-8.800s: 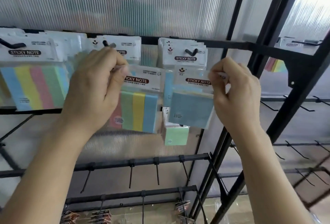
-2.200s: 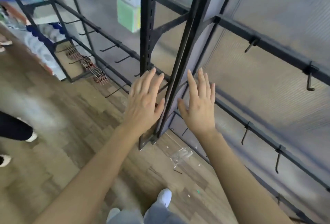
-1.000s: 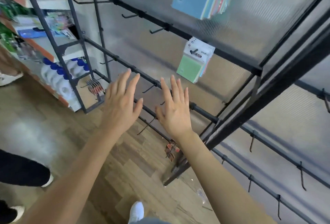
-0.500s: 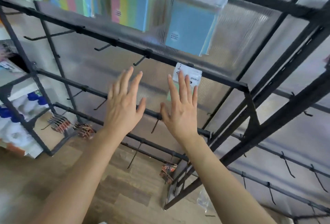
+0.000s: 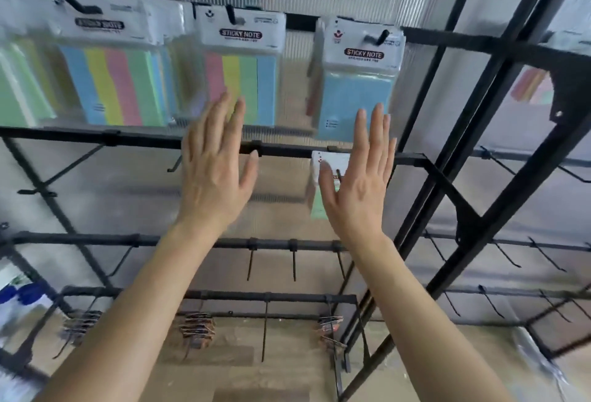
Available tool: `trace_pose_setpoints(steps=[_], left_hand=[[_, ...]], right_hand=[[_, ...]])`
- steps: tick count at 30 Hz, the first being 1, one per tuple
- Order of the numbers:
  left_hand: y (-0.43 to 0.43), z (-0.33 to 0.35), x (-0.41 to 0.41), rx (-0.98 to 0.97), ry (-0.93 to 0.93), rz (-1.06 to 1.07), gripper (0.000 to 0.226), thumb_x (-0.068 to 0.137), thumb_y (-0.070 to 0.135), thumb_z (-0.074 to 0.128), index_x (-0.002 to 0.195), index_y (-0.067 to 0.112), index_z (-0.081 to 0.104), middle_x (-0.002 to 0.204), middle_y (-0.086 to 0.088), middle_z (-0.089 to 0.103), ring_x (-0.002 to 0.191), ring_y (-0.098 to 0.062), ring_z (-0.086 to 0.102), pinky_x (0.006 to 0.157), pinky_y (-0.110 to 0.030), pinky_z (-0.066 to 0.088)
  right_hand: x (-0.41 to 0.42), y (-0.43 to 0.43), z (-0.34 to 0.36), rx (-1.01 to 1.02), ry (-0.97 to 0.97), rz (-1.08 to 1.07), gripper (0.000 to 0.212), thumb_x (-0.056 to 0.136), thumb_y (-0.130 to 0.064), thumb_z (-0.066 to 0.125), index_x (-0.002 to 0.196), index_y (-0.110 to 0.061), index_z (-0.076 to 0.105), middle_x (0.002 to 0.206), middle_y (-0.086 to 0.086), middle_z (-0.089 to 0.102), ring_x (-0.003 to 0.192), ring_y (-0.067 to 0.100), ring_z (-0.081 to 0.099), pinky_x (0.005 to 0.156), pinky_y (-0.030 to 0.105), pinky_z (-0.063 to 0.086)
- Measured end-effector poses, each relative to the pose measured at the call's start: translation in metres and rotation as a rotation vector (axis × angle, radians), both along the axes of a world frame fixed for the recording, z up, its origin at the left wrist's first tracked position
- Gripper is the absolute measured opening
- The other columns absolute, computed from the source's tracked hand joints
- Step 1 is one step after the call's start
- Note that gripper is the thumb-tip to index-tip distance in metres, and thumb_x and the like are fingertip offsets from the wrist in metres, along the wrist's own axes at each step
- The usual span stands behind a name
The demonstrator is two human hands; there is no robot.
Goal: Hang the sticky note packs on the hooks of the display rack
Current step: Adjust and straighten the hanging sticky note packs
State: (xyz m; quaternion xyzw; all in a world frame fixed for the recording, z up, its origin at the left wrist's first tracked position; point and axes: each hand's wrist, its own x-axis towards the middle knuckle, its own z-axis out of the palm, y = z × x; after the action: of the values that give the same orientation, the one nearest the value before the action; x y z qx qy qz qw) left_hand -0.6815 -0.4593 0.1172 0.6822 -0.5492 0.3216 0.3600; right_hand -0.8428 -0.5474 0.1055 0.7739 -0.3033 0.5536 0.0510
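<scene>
Sticky note packs hang on the top row of hooks of the black display rack (image 5: 447, 158): a striped pack (image 5: 105, 59) at left, another striped pack (image 5: 243, 59) in the middle, a blue pack (image 5: 358, 81) at right. One row lower hangs a small green pack (image 5: 326, 164), partly hidden by my right hand. My left hand (image 5: 217, 168) and my right hand (image 5: 358, 184) are both raised in front of the rack, palms away, fingers straight, holding nothing.
Empty hooks (image 5: 294, 264) line the lower bars. Binder clips (image 5: 196, 328) hang on the lowest row. A second rack section with bare hooks (image 5: 511, 254) stands at right, with a colourful pack (image 5: 531, 88) behind it. Shelved goods (image 5: 19, 299) are at the far left.
My view has swung up from the floor to the rack's top row. Both hands stayed raised and empty, with straight fingers, and now sit in front of the hanging packs.
</scene>
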Motion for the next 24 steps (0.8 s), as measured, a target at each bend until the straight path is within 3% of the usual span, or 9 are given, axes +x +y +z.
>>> trace_pose_setpoints(steps=[3,7,12,16,20,24], left_hand=[[-0.011,0.026,0.017,-0.063,-0.017,0.013,0.056,0.091,0.022,0.041,0.143,0.006,0.029,0.150,-0.014,0.026,0.136,-0.031,0.021,0.111,-0.039,0.015],[-0.027,0.060,0.032,-0.149,-0.015,0.014,0.049,0.092,0.013,0.037,0.141,0.006,0.034,0.149,-0.016,0.028,0.136,-0.034,0.023,0.112,-0.045,0.017],[-0.034,0.088,0.040,-0.163,-0.002,0.033,0.045,0.096,0.020,0.039,0.139,0.008,0.038,0.149,-0.015,0.028,0.138,-0.031,0.021,0.112,-0.040,0.015],[-0.034,0.093,0.042,-0.213,-0.052,-0.001,0.036,0.091,0.021,0.050,0.126,0.009,0.051,0.139,-0.014,0.042,0.131,-0.031,0.031,0.106,-0.041,0.024],[-0.033,0.100,0.045,-0.262,-0.073,0.001,0.026,0.087,0.020,0.055,0.110,0.008,0.057,0.110,-0.014,0.054,0.105,-0.026,0.038,0.085,-0.036,0.028],[-0.034,0.110,0.047,-0.235,-0.088,-0.024,0.019,0.090,0.021,0.047,0.097,0.006,0.058,0.095,-0.012,0.056,0.093,-0.028,0.041,0.077,-0.035,0.026]], right_hand=[[0.002,-0.011,0.024,-0.030,-0.037,-0.067,0.067,0.092,-0.021,0.049,0.146,-0.004,0.013,0.152,0.023,0.017,0.142,0.031,0.009,0.117,0.045,0.007],[0.000,-0.030,0.061,-0.007,-0.045,-0.127,0.061,0.089,-0.016,0.039,0.146,-0.002,0.021,0.152,0.020,0.020,0.142,0.031,0.012,0.117,0.042,0.004],[-0.004,-0.046,0.093,-0.029,0.022,-0.164,0.053,0.093,-0.016,0.039,0.145,-0.008,0.029,0.152,0.016,0.024,0.143,0.032,0.011,0.114,0.035,-0.002],[-0.007,-0.051,0.104,-0.083,0.074,-0.195,0.045,0.093,-0.020,0.043,0.137,-0.007,0.044,0.145,0.019,0.037,0.140,0.037,0.019,0.114,0.043,0.008],[-0.008,-0.051,0.105,-0.231,0.066,-0.264,0.036,0.089,-0.020,0.049,0.121,-0.005,0.059,0.130,0.018,0.053,0.131,0.038,0.038,0.109,0.049,0.024],[-0.012,-0.050,0.112,-0.281,0.015,-0.276,0.023,0.083,-0.018,0.058,0.103,-0.009,0.066,0.108,0.013,0.060,0.108,0.035,0.053,0.091,0.047,0.040]])
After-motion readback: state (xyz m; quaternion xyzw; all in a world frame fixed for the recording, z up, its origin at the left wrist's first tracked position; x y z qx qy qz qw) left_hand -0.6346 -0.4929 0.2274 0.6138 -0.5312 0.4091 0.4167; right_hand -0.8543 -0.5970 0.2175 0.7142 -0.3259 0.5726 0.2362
